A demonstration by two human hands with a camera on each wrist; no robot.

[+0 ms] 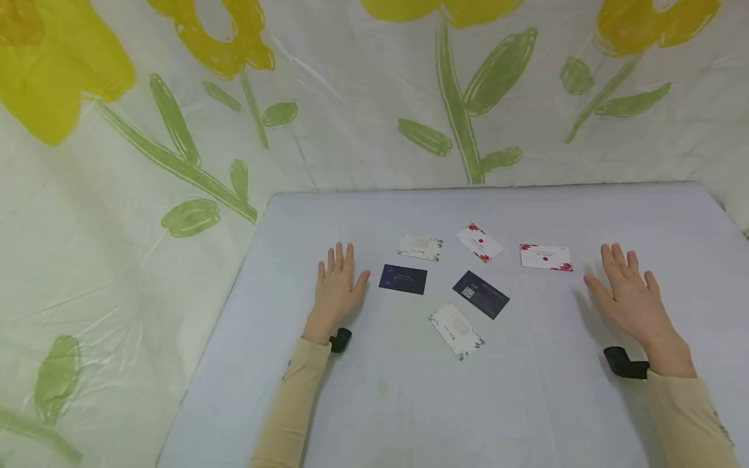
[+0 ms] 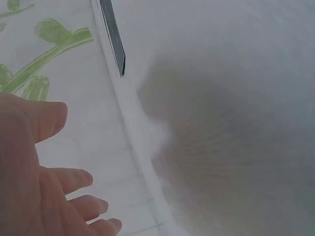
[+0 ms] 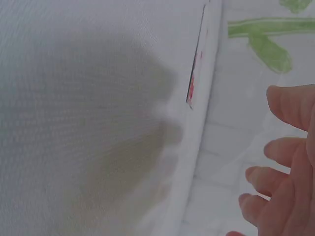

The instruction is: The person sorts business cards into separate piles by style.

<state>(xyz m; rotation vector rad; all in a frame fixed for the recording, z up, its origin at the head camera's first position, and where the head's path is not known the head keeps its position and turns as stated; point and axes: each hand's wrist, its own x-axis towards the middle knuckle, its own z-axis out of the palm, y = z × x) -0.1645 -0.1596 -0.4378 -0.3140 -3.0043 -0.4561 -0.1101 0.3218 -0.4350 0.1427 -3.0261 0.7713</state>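
My left hand [image 1: 336,290] is held flat with straight fingers over the left part of the table, nothing in it. Nearest to it lies a dark blue card [image 1: 403,279], also seen edge-on in the left wrist view. On the right side my right hand [image 1: 634,305] hovers palm down, fingers spread. Left of that hand is a white card with red flowers [image 1: 547,257]. Between the hands lie another red-flowered card [image 1: 479,243], a dark card with a QR code [image 1: 481,294], and two white cards with green leaves, one upper [image 1: 420,247], one lower [image 1: 456,331].
A pale cloth covers the table [image 1: 374,403], its far edge meeting a white curtain [image 1: 351,130] printed with yellow flowers and green leaves. Each wrist wears a black camera mount, the left one [image 1: 341,340] and the right one [image 1: 625,364].
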